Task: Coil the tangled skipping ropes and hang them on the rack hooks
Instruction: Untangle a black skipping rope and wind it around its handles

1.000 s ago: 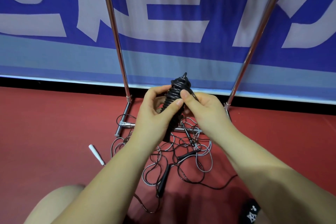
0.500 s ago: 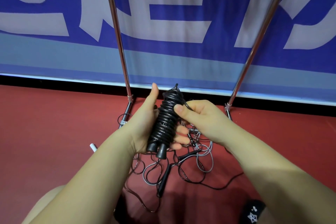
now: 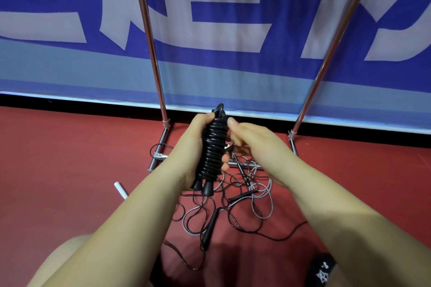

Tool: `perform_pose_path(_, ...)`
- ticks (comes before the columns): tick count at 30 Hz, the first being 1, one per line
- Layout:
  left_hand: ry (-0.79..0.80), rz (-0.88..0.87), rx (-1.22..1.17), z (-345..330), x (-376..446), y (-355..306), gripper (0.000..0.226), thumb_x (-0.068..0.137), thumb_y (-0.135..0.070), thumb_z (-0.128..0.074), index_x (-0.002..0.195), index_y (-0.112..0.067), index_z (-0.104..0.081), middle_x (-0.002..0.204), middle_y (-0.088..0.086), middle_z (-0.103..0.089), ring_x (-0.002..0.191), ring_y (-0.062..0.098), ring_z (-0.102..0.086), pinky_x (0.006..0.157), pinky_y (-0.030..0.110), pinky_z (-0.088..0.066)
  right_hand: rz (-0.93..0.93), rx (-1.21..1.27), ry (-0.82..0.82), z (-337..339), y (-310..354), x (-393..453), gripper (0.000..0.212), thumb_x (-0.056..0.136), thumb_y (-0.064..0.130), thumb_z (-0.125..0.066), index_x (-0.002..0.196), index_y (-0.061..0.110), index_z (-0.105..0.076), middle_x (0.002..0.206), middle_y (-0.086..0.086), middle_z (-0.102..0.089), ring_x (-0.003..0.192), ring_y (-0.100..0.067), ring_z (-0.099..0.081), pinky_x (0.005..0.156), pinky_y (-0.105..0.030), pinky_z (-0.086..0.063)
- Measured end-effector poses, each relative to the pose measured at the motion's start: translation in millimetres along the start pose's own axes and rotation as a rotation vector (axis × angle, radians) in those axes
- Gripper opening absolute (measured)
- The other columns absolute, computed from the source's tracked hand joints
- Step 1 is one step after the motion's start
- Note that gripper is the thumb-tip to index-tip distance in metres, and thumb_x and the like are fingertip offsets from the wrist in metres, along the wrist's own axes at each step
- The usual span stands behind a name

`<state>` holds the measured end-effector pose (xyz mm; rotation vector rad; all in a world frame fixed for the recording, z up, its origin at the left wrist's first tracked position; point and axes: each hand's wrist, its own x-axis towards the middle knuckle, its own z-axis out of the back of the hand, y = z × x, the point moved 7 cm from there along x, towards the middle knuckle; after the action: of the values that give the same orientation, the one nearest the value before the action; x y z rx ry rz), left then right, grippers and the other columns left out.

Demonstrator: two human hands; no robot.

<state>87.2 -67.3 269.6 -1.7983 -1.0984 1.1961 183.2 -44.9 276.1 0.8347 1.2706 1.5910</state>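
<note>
Two hands up in front of the rack, and between them the coiled black rope (image 3: 213, 147) — wound tight around its own pair of handles, standing almost upright with a small loop poking out at the top and both handle ends sticking out below. The left hand (image 3: 191, 147) is wrapped round the bundle from the left, thumb up near the top, fingertips peeking out on the far side. The right hand (image 3: 251, 144) sits just beside it on the right, thumb touching the upper coils, the other fingers curled in; whether they pinch a strand I cannot tell. Directly beneath, on the red floor (image 3: 70, 170), lies the tangle of remaining ropes (image 3: 233, 196) — black and grey cords looped over each other with black handles among them, spread across the rack's base bar (image 3: 242, 164). A white handle (image 3: 121, 190) lies apart to the left. The rack's two chrome poles (image 3: 149, 42) rise against the blue banner (image 3: 221, 65).

Compared with half a second ago, the left thumb has folded down onto the bundle rather than pointing straight up, and the bundle stands a touch more upright — the right hand has closed in against the coils.
</note>
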Motion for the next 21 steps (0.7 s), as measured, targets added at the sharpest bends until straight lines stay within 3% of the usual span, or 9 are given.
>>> perform_pose_path(3,-0.048,-0.042,-0.011,-3.7,-1.2,-0.5,0.05,0.093,-0.046,-0.036,0.071,-0.008,-0.059,0.051,0.009,-0.051,0.044,0.021,-0.046,0.045,0.024,-0.042,-0.008,-0.062,-0.062,2.8,-0.9,0.3,0.051,0.095,0.053,-0.043,0.052,0.027,-0.053,0.053,0.015,-0.051,0.057,-0.008,-0.047,0.067,-0.029,-0.038)
perform_pose_path(5,-0.061,-0.055,-0.028,-4.3,-0.8,0.6,0.052,0.093,-0.049,-0.036,0.071,-0.008,-0.06,0.052,0.01,-0.054,0.045,0.022,-0.049,0.047,0.025,-0.043,-0.005,-0.031,-0.052,-1.8,2.6,-4.4,0.05,0.096,0.052,-0.039,0.059,0.022,-0.054,0.052,0.01,-0.055,0.054,-0.009,-0.055,0.067,-0.025,-0.045)
perform_pose_path(8,-0.046,-0.055,-0.057,-6.1,-1.4,0.5,0.057,0.093,-0.052,-0.037,0.07,-0.009,-0.066,0.055,0.011,-0.056,0.045,0.023,-0.051,0.049,0.026,-0.044,-0.057,-0.007,-0.069,-0.8,4.5,-8.3,0.056,0.094,0.055,-0.039,0.054,0.016,-0.049,0.046,0.006,-0.054,0.049,-0.01,-0.055,0.061,-0.017,-0.046)
perform_pose_path(13,-0.011,-0.013,-0.068,-10.1,-4.8,1.6,0.05,0.095,-0.049,-0.038,0.078,-0.011,-0.066,0.06,0.011,-0.058,0.047,0.023,-0.054,0.046,0.026,-0.045,-0.145,-0.126,-0.09,10.6,-0.6,-10.8,0.058,0.088,0.064,-0.042,0.05,0.02,-0.049,0.044,0.012,-0.051,0.046,-0.001,-0.046,0.064,-0.025,-0.037)
perform_pose_path(16,-0.074,-0.023,-0.009,-5.9,-5.8,0.2,0.04,0.094,-0.045,-0.044,0.091,-0.01,-0.063,0.061,0.008,-0.063,0.048,0.021,-0.058,0.044,0.028,-0.048,-0.153,-0.187,-0.125,17.9,-2.3,-11.0,0.057,0.084,0.065,-0.048,0.054,0.017,-0.042,0.049,0.006,-0.04,0.046,-0.008,-0.037,0.058,-0.028,-0.03)
perform_pose_path(18,-0.111,-0.077,0.067,-3.1,-5.9,-4.2,0.028,0.096,-0.042,-0.045,0.104,-0.019,-0.06,0.057,0.004,-0.062,0.047,0.018,-0.057,0.046,0.03,-0.05,-0.147,-0.179,-0.143,20.5,-2.4,-10.6,0.053,0.082,0.063,-0.053,0.059,0.018,-0.038,0.054,0.002,-0.032,0.049,-0.011,-0.03,0.055,-0.029,-0.024)
perform_pose_path(21,-0.107,-0.142,0.121,-3.9,-5.6,-9.0,0.021,0.099,-0.037,-0.041,0.103,-0.028,-0.059,0.057,0.002,-0.061,0.049,0.017,-0.056,0.046,0.03,-0.049,-0.121,-0.107,-0.156,24.2,-2.8,-10.3,0.049,0.077,0.06,-0.062,0.058,0.021,-0.038,0.048,0.008,-0.032,0.049,-0.013,-0.03,0.052,-0.027,-0.024)
